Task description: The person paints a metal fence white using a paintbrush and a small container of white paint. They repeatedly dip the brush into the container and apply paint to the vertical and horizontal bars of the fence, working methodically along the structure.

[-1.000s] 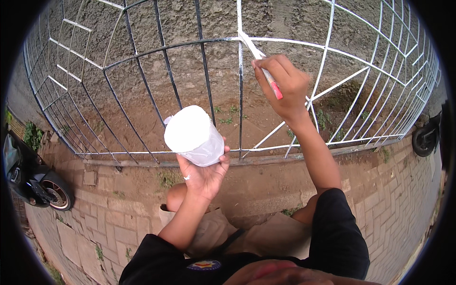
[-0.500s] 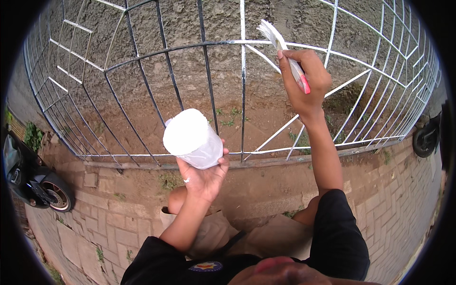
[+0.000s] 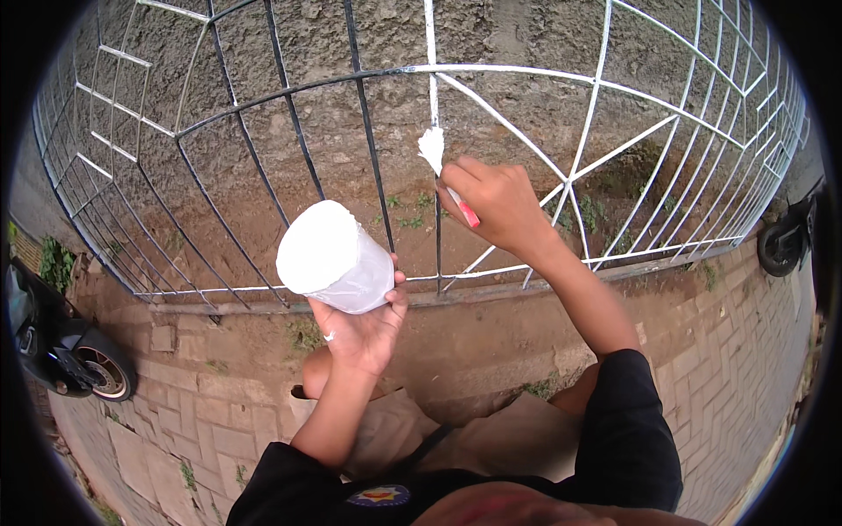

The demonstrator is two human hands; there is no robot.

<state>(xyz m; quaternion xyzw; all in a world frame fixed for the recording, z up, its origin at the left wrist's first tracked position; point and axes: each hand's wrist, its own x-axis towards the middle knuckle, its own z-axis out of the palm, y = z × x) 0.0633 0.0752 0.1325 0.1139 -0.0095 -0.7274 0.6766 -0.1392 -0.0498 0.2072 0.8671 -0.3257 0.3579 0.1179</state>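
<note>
My left hand (image 3: 361,333) is wrapped round the base of a tilted translucent plastic tub (image 3: 364,280), whose white top (image 3: 320,247) faces up toward me. A white smear marks this hand near the thumb. In my right hand (image 3: 502,203) is a paintbrush (image 3: 454,191) with a red handle end. Its white-coated bristles lie against a vertical bar (image 3: 438,250) of the metal fence, or just in front of it. That bar is white above the brush and dark below. Bars right of it are mostly white; several to the left are dark.
Behind the fence stands a rough grey wall (image 3: 509,35), with brown soil at its foot. A black motorbike (image 3: 66,346) is parked at the far left, and a dark wheel (image 3: 781,248) shows at the far right. Paving bricks (image 3: 202,412) cover the ground near me.
My right hand has brought the brush down and left from above the fence's curved rail to the half-white bar. The tub stays in my left hand, shifted slightly left in view.
</note>
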